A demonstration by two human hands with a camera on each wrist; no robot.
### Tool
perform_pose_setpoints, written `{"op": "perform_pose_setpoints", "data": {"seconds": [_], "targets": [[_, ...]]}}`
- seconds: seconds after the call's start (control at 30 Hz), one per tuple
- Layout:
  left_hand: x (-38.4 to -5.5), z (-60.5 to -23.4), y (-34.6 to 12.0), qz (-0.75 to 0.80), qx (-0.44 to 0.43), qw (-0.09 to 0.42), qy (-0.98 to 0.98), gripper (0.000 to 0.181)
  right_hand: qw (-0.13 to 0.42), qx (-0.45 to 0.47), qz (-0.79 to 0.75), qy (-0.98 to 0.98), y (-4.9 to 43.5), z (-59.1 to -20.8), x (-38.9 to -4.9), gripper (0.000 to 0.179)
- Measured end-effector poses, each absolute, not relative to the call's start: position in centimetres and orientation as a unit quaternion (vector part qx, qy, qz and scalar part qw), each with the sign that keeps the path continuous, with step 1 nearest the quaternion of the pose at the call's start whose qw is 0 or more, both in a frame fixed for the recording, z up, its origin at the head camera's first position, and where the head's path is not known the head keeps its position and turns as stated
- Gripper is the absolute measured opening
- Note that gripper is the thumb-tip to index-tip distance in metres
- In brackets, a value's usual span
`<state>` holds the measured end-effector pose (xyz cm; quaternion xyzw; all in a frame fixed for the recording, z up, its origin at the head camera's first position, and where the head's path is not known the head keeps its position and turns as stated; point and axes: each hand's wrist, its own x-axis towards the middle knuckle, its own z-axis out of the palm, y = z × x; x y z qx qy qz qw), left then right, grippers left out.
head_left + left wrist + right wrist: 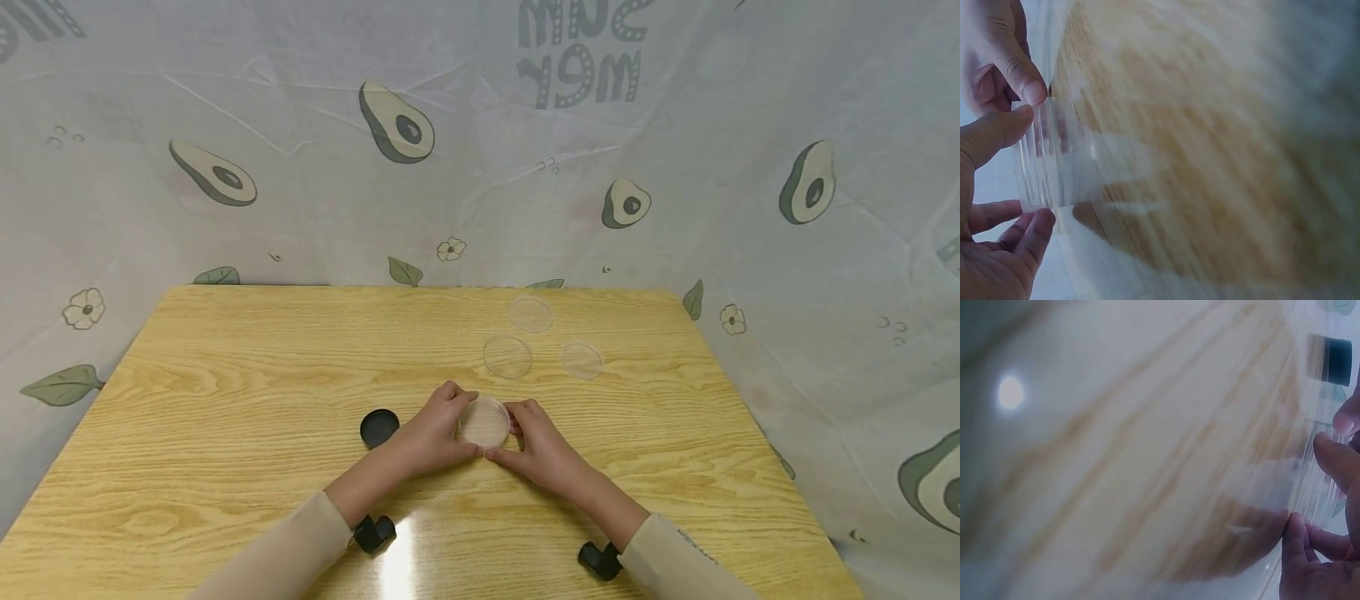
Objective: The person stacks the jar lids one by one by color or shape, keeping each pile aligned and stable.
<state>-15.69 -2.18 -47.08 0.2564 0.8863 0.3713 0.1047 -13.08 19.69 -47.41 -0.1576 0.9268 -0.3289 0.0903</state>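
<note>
Near the table's middle, both hands hold a clear round dish (484, 422), its side marked by several ridge-like rims in the left wrist view. My left hand (441, 427) grips its left side between thumb and fingers. From the right, my right hand (542, 446) pinches the dish's edge, thumb near the front. The two thumbs come close together at the near edge. Whether the dish is one piece or a stack, I cannot tell. Just left of the left hand sits a low black round piece (379, 427), like a cap; it also appears as a dark cylinder (1338, 361) in the right wrist view.
Three thin clear discs lie farther back on the wooden table (247, 375): a rear disc (530, 313), a left disc (507, 357) and a right disc (582, 360). A printed cloth (300, 208) stands behind the table. Both wrists carry black cameras.
</note>
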Motion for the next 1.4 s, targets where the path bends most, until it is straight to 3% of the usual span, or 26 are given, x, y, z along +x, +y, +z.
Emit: {"op": "perform_pose_setpoints", "data": {"seconds": [1.4], "targets": [[-15.45, -47.20, -2.20, 0.377, 0.238, 0.116, 0.887, 0.079, 0.097, -0.148, -0.349, 0.920, 19.56, -47.22, -12.87, 0.065]]}}
